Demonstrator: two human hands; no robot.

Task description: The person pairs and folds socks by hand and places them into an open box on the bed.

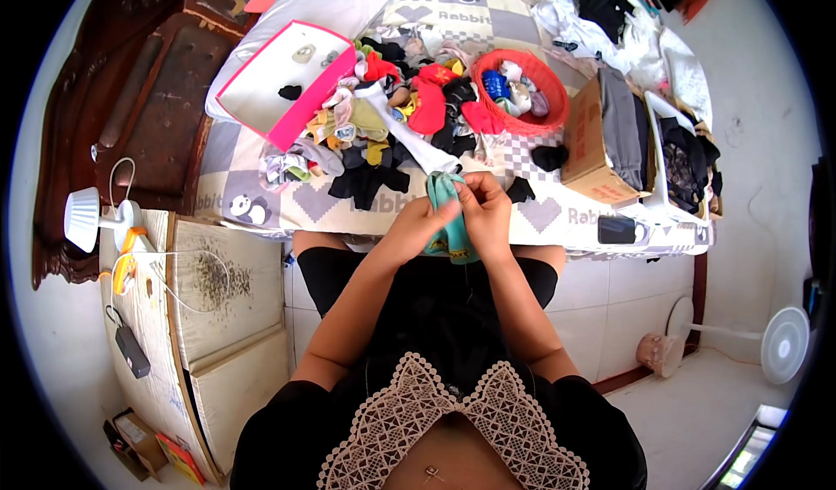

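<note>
A teal sock (453, 239) hangs between my two hands, in front of the bed's near edge. My left hand (420, 230) grips its left side, partly blurred. The fingers of my right hand (488, 211) pinch the upper part of the sock. Just beyond my hands lies a heap of mixed socks (427, 107) in red, black, grey and yellow. A long white sock (405, 128) stretches from the heap towards my hands. Black socks (370, 183) lie at the heap's front, and another black sock (521, 190) is right of my right hand.
On the bed stand a pink-edged white box (300, 117) with a few items, a red basket (544, 76) of rolled socks, and a cardboard box (585, 146) of clothes. A phone (616, 229) lies near the edge. A cabinet (231, 272) with a lamp (83, 220) stands left.
</note>
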